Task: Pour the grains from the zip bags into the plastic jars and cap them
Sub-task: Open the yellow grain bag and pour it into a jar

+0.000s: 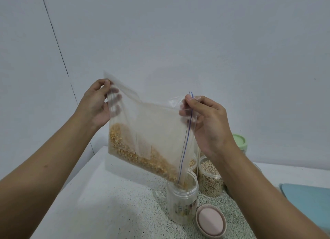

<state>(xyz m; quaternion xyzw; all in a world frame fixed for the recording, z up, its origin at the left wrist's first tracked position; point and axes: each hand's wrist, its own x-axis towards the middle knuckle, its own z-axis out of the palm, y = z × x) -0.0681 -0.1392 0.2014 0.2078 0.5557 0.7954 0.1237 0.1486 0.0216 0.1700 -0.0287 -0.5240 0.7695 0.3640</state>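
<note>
A clear zip bag with yellow grains along its lower edge is tilted, its open corner poking into the mouth of a clear plastic jar. A few grains lie at the jar's bottom. My left hand pinches the bag's upper left corner. My right hand pinches the zip edge with its blue line at the upper right. A pink lid lies upside down on the counter just right of the jar.
Behind the open jar stand a jar of pale beans, another partly hidden jar and a jar with a green lid. A light blue board lies at the right. The speckled counter meets a white wall.
</note>
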